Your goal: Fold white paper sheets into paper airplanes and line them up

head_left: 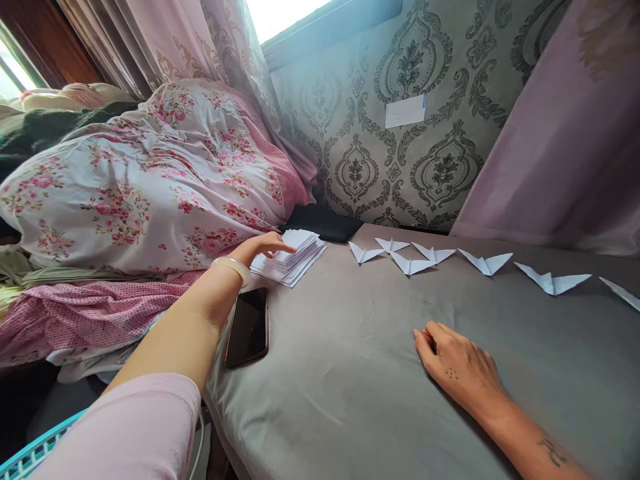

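Observation:
My left hand point(270, 245), with a pale bangle point(235, 270) at the wrist, reaches over a stack of white paper sheets point(295, 267). Its index finger is stretched out at the top sheets and the thumb sits apart below; no sheet shows lifted. On the grey bed cover, my right hand point(457, 363) rests with its fingers loosely curled in, and nothing shows in it. Several folded white paper shapes with spread wings point(485, 265) stand in an uneven row beyond that hand. The one at the right edge is cut off by the frame.
A dark-screened phone point(249, 327) lies below the paper stack. Black folded cloth point(323, 223) is behind the stack. Floral bedding point(165, 173) is heaped at left, and a turquoise basket point(40, 443) shows at the lower left. Patterned wallpaper point(360, 160) and a pink curtain point(560, 153) border the bed.

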Available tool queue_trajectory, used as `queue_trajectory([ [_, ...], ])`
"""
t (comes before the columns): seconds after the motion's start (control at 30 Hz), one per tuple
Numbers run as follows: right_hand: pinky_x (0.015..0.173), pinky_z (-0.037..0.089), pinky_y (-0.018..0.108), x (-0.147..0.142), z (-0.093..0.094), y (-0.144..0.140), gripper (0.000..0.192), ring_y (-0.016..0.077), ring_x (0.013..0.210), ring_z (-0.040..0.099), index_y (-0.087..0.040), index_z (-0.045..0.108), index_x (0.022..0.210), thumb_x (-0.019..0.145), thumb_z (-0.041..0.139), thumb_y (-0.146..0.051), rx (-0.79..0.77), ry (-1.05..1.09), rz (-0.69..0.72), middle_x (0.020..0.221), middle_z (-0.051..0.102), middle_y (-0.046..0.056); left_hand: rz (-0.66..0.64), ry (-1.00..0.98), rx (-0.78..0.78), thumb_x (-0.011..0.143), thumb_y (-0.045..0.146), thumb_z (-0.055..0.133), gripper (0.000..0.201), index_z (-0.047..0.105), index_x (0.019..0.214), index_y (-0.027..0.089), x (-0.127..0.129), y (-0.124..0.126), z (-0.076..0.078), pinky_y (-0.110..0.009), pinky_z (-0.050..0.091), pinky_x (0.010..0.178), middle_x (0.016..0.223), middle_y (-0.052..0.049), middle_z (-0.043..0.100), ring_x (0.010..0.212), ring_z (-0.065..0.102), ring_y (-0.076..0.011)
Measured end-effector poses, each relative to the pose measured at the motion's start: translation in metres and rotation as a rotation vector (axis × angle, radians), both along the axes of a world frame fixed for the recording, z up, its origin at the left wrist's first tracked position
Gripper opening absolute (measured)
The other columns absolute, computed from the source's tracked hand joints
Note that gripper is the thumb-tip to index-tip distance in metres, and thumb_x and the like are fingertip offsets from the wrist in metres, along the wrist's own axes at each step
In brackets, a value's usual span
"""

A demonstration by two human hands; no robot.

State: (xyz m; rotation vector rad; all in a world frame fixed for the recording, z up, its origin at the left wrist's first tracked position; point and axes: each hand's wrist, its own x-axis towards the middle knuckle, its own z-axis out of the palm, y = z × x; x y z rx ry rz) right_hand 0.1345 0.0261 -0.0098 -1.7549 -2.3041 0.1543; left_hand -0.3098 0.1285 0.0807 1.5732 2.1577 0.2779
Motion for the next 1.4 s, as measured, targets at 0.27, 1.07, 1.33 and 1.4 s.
queue_trajectory([
  [0.27,0.053,0.023,0.027,-0.001,0.001,0.0,0.028,0.0156,0.063,0.056,-0.021,0.045,0.068,0.092,0.038,-0.035,-0.006,-0.009,-0.009,0.077,0.062,0.002,0.01,0.019,0.1,0.063,0.044,0.067,0.036,0.058,0.088,0.019,0.005,-0.003,-0.003,-0.024,0.049,0.057,0.079,-0.003,0.06,0.073,0.06,-0.0179],
  [1.07,0.076,0.049,0.028,0.031,0.049,-0.001,0.063,0.0196,0.09,0.065,-0.015,0.065,0.101,0.09,0.029,-0.065,-0.42,1.216,0.059,0.102,0.069,0.012,-0.352,-1.089,0.386,0.07,0.031,0.056,0.017,0.044,0.071,0.018,0.224,-0.113,-0.013,-0.027,0.051,0.064,0.072,0.001,0.057,0.064,0.057,-0.011],
  [1.33,0.065,0.05,0.027,0.074,0.045,-0.044,0.044,0.0179,0.071,0.065,-0.014,0.068,0.083,0.072,0.069,-0.057,-0.514,1.334,-0.138,0.085,0.073,0.009,-0.392,-1.171,-0.133,0.069,0.031,0.071,0.022,0.055,0.07,0.015,0.3,-0.119,-0.057,-0.024,0.051,0.052,0.063,0.001,0.059,0.054,0.059,-0.0106],
  [1.4,0.063,0.05,0.026,0.077,0.033,-0.048,0.031,0.0168,0.068,0.064,-0.013,0.067,0.076,0.066,0.077,-0.041,-0.477,1.297,-0.194,0.08,0.072,0.008,-0.373,-1.169,-0.201,0.07,0.038,0.074,0.029,0.061,0.078,0.013,0.313,-0.12,-0.064,-0.024,0.051,0.055,0.068,-0.001,0.062,0.056,0.06,-0.0103],
])
